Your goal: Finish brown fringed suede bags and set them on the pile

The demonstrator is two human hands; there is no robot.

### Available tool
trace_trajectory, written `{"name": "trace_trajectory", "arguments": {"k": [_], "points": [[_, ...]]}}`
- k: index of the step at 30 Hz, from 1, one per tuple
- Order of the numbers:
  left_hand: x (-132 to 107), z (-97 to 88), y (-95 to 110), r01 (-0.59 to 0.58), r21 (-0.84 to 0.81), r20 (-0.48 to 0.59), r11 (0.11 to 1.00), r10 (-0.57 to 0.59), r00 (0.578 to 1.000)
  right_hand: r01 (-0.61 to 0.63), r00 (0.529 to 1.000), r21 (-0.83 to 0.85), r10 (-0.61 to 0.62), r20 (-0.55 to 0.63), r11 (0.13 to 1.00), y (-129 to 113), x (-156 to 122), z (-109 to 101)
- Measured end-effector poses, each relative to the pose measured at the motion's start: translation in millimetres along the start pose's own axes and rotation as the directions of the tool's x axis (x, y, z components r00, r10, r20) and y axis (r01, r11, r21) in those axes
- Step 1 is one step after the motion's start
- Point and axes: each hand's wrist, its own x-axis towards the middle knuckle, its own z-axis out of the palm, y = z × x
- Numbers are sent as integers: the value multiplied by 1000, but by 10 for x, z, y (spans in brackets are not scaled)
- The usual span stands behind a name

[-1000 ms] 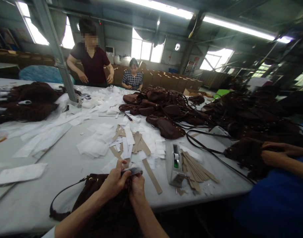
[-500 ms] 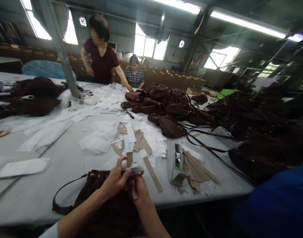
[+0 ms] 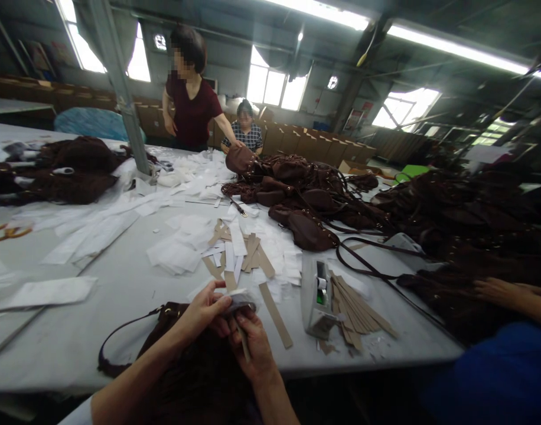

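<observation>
A dark brown handbag (image 3: 195, 369) rests at the table's front edge, its strap looped out to the left. Above it my left hand (image 3: 207, 308) is closed on a small whitish-grey wrapped piece (image 3: 243, 300); what lies under the wrapping is hidden. Close beside it, my right hand (image 3: 256, 348) pinches a narrow tan cardboard strip (image 3: 243, 341) just below that piece. My fingers cover where the strip meets it. Another cardboard strip (image 3: 276, 316) lies flat to the right of my hands.
A grey tape dispenser (image 3: 312, 301) stands right, beside fanned cardboard strips (image 3: 363, 310). White paper sheets (image 3: 175, 248) cover the middle. Brown bags (image 3: 308, 227) are heaped behind. A co-worker's hand (image 3: 496, 292) is at the right; another person (image 3: 193, 112) reaches over the heap.
The view has shifted slightly. The strip in my right hand now points further down and right. A co-worker's hand has appeared at the right, and the person opposite has lifted a brown bag.
</observation>
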Motion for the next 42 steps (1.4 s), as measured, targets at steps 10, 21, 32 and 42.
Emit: {"name": "trace_trajectory", "arguments": {"k": [10,21,32,42], "points": [[144,-108,-28,86,-63,-77,994,-90,993,65,969,-400,-154,-195,914,-261,-11,-117],[223,-97,224,280,-113,323,953,-232,918,346,832,-893,-535,150,288,-444,186,-32],[263,-266,187,342,-204,246,917,-290,925,594,660,-766,-395,639,-247,-435,-61,-267],[228,-224,127,321,-61,321,945,-286,903,370,840,-882,-510,184,292,-460,14,-128]]}}
